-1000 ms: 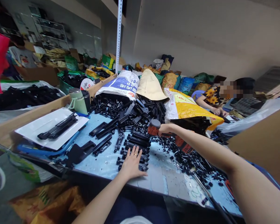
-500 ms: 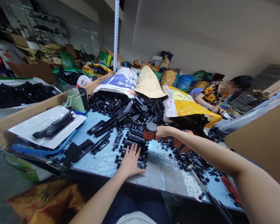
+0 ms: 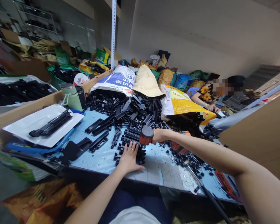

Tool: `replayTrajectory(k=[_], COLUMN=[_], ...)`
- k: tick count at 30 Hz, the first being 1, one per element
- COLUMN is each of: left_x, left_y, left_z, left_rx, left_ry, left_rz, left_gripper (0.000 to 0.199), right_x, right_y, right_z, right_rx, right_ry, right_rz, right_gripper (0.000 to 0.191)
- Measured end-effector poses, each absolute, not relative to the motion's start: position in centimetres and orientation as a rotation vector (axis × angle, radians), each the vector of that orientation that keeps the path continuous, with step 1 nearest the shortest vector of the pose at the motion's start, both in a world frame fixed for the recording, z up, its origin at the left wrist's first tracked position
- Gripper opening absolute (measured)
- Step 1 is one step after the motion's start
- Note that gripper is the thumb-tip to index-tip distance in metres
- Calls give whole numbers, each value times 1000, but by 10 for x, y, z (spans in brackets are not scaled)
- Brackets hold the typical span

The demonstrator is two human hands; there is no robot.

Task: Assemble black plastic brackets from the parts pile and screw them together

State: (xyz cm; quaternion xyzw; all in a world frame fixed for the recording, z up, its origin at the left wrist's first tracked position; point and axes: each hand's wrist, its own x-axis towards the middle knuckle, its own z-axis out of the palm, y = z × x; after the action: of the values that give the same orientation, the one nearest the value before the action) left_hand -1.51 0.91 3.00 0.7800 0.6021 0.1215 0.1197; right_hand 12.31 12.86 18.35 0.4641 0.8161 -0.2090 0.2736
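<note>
My left hand (image 3: 130, 159) lies with spread fingers on a row of black plastic parts (image 3: 133, 134) near the table's front edge. A ring shows on one finger. My right hand (image 3: 159, 136) is wrapped round a red and grey power drill (image 3: 146, 135), whose round grey end is towards the left, over the right side of the row. The drill's tip is hidden. Behind the row is a heap of black parts (image 3: 121, 107). Loose screws and small black pieces (image 3: 196, 160) lie to the right of the drill.
White (image 3: 116, 81), beige (image 3: 146, 81) and yellow (image 3: 184, 102) sacks stand behind the heap. At left are a green flask (image 3: 71, 99) and a white sheet (image 3: 16, 126) with black parts. A person (image 3: 206, 95) sits at back right. A rod (image 3: 204, 188) crosses the front edge.
The drill in my right hand has moved slightly forward along the row, towards my left fingers. My left hand stays on the parts. The whole view has shifted a little.
</note>
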Motion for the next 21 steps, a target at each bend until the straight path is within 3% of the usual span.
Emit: replayTrajectory(k=[21], left_x=[-14], left_y=[7], left_z=[20], left_rx=[2396], left_ry=[1798], left_rz=[458], left_gripper=[104], right_x=[129], right_y=[66], right_z=[196], right_rx=[1026], right_ry=[2283], right_rz=[-229], right_gripper=[23])
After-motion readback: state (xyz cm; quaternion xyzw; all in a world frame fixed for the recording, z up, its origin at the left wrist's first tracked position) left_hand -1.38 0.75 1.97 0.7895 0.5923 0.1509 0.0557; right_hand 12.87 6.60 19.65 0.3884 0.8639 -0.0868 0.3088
